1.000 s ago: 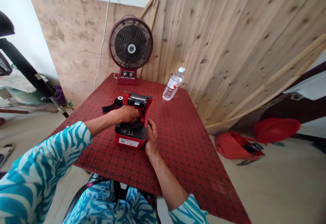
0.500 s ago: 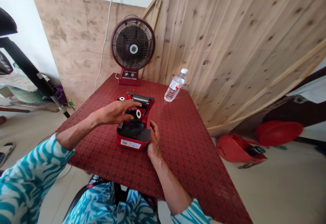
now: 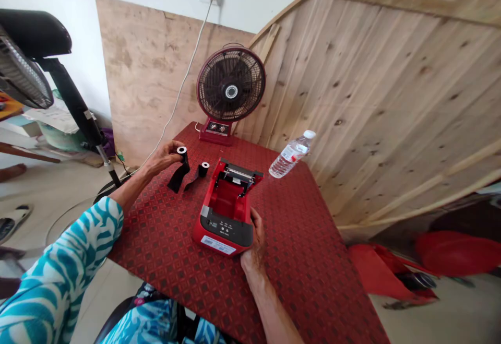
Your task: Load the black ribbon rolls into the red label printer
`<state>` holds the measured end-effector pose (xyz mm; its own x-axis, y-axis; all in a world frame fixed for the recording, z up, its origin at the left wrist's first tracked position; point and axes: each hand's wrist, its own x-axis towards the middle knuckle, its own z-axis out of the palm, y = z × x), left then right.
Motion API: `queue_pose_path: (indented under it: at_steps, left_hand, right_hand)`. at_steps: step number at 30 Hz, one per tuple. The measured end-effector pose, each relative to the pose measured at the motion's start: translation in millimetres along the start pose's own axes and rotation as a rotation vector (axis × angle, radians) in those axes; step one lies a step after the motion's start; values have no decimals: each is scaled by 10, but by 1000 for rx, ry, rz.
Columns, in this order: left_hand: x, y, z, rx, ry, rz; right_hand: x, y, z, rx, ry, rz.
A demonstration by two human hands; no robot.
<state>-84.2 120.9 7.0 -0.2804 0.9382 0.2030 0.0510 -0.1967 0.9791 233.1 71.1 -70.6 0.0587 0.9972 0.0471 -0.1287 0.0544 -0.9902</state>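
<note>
A red and black label printer [image 3: 227, 221] stands on the red patterned table [image 3: 289, 276], its lid raised and its bay holding no roll. Against the printer's right side rests my right hand [image 3: 255, 242], fingers curled round the edge. At the table's left edge my left hand [image 3: 166, 157] grips a black roll with a white core [image 3: 182, 151], a loose black strip hanging from it. A second black roll [image 3: 205, 166] with its strip unrolled lies between that hand and the printer.
A dark red fan [image 3: 230, 91] stands at the table's back edge, its cord running to a wall socket. Behind the printer's right side is a clear water bottle [image 3: 291, 155]. A black pedestal fan [image 3: 84, 114] stands on the floor at left.
My left hand has moved from the printer to the left, taking the black roll out of the bay. My right hand stays on the printer's side. The view has shifted.
</note>
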Motion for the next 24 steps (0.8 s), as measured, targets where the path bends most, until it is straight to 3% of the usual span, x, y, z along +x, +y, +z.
queue_pose_path:
  at_steps: [6, 11, 14, 17, 20, 24]
  left_hand:
    - [197, -329, 130, 247, -41, -21]
    - [195, -419, 123, 323, -117, -56]
    - [223, -340, 82, 374, -135, -39]
    - [261, -176, 125, 520, -167, 69]
    - [274, -2, 315, 734, -269, 142]
    - [258, 93, 664, 1024, -433, 129]
  right_hand:
    - [11, 9, -37, -34, -5, 19]
    - [1, -9, -33, -26, -4, 20]
    - [-8, -43, -16, -40, 5, 30]
    - [-9, -51, -10, -23, 24, 44]
    - [-1, -25, -21, -10, 9, 39]
    - [12, 24, -36, -33, -4, 26]
